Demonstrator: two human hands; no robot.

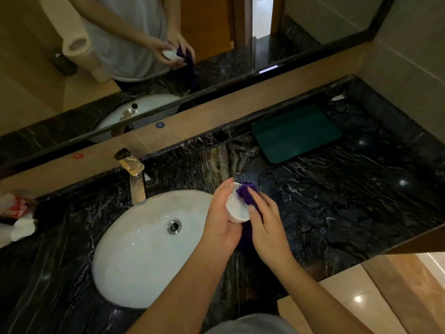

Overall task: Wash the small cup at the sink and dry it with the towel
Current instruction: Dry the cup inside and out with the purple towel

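Note:
The small white cup is held just right of the white oval sink, above the dark marble counter. My left hand wraps around its left side and bottom. My right hand presses a purple towel against the cup's upper right side, with the thumb on the cup's face. The rest of the towel hangs down below both hands and is partly hidden by them.
A gold faucet stands behind the sink. A dark green tray lies on the counter at the back right. White paper cups and a red packet sit at the left edge. A mirror runs along the wall.

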